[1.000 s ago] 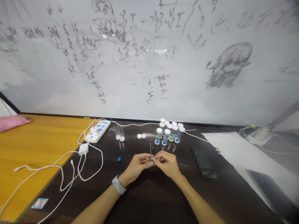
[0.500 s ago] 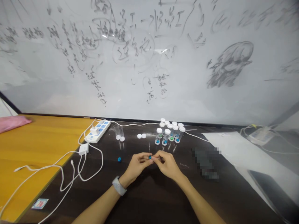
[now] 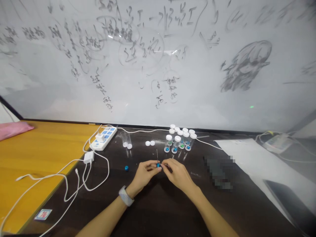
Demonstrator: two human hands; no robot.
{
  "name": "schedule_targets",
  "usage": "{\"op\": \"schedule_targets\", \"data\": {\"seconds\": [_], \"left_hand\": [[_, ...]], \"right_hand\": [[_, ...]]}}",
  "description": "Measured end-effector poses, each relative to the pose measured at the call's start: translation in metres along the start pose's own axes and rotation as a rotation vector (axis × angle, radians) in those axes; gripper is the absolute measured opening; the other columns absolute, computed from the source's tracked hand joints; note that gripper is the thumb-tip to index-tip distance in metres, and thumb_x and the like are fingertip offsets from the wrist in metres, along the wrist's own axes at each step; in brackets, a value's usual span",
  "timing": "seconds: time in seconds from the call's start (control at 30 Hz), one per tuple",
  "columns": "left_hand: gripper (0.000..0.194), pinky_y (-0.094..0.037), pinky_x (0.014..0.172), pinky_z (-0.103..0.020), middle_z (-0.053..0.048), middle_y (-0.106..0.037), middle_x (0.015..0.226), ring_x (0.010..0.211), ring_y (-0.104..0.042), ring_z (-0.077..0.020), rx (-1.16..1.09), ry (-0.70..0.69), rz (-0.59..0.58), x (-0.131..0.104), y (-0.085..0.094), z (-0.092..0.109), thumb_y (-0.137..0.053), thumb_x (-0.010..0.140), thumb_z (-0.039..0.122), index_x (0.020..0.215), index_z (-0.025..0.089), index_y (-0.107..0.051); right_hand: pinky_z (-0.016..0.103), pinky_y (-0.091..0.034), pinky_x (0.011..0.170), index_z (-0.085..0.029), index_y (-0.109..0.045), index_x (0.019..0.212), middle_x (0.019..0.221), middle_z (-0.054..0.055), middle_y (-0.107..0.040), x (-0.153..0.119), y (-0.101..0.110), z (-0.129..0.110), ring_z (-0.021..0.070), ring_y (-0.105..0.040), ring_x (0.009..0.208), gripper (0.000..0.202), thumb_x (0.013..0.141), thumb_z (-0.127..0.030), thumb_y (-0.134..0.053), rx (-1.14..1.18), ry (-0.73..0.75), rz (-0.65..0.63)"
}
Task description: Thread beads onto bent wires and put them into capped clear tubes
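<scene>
Dark tabletop [image 3: 158, 210] carried capped vials [image 3: 179, 141] beyond my hands. I judged threading under way: left hand [image 3: 144, 174] pinched a blue bead [image 3: 158, 165] on an upright needle [image 3: 157, 154], right hand [image 3: 177, 172] pinching just beside it. Next called for steady alignment.

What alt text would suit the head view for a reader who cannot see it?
Two bare hands meet over a dark table, the left hand and right hand pinching a small blue bead and a thin needle between them. Behind them stand capped clear vials holding beads, with a loose blue bead and a white power strip to the left.
</scene>
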State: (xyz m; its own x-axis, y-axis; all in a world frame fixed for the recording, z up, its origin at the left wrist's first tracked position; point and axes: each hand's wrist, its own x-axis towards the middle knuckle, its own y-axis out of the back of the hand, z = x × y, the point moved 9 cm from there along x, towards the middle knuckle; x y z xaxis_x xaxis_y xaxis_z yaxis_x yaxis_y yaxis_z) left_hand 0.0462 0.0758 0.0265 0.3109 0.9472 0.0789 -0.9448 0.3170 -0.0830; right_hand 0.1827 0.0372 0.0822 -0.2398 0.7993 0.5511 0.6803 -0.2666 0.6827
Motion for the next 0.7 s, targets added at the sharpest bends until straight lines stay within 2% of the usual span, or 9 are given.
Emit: {"op": "schedule_targets", "data": {"seconds": [0.2, 0.33, 0.47, 0.7], "left_hand": [[0.041, -0.056, 0.081, -0.035, -0.007, -0.076, 0.084, 0.08, -0.07, -0.0221, 0.016, 0.009, -0.007, 0.0, -0.001, -0.002, -0.085, 0.07, 0.035, 0.104, 0.014, -0.076], [0.041, -0.056, 0.081, -0.035, -0.007, -0.076, 0.083, 0.078, -0.07, -0.0218, 0.013, 0.003, -0.022, 0.0, -0.003, -0.003, -0.085, 0.071, 0.036, 0.105, 0.014, -0.077], [0.042, -0.055, 0.081, -0.035, -0.008, -0.077, 0.084, 0.078, -0.07, -0.0216, 0.002, -0.007, -0.025, 0.0, -0.003, -0.002, -0.085, 0.071, 0.037, 0.105, 0.014, -0.077], [0.041, -0.056, 0.084, -0.035, -0.008, -0.077, 0.087, 0.082, -0.071, -0.0224, -0.001, 0.002, 0.01, 0.001, 0.002, -0.001, -0.085, 0.071, 0.036, 0.105, 0.015, -0.077]], "right_hand": [[0.031, -0.048, 0.07, -0.022, -0.061, 0.097, 0.088, 0.007, -0.065, 0.002, 0.0, -0.012, 0.022, -0.06, 0.085, 0.019, 0.104, -0.024, -0.043, -0.173, 0.105, -0.06], [0.037, -0.048, 0.079, -0.021, -0.062, 0.094, 0.089, 0.008, -0.063, 0.004, 0.001, -0.016, 0.0239, -0.058, 0.087, 0.022, 0.103, -0.022, -0.042, -0.189, 0.155, -0.039], [0.038, -0.048, 0.08, -0.021, -0.064, 0.091, 0.086, 0.007, -0.063, 0.003, 0.0, -0.014, 0.023, -0.058, 0.084, 0.025, 0.104, -0.023, -0.042, -0.179, 0.141, -0.028], [0.038, -0.052, 0.079, -0.021, -0.065, 0.109, 0.09, 0.008, -0.063, 0.0, -0.002, -0.016, 0.0234, -0.06, 0.086, 0.023, 0.101, -0.018, -0.044, -0.069, 0.146, -0.086]]}}
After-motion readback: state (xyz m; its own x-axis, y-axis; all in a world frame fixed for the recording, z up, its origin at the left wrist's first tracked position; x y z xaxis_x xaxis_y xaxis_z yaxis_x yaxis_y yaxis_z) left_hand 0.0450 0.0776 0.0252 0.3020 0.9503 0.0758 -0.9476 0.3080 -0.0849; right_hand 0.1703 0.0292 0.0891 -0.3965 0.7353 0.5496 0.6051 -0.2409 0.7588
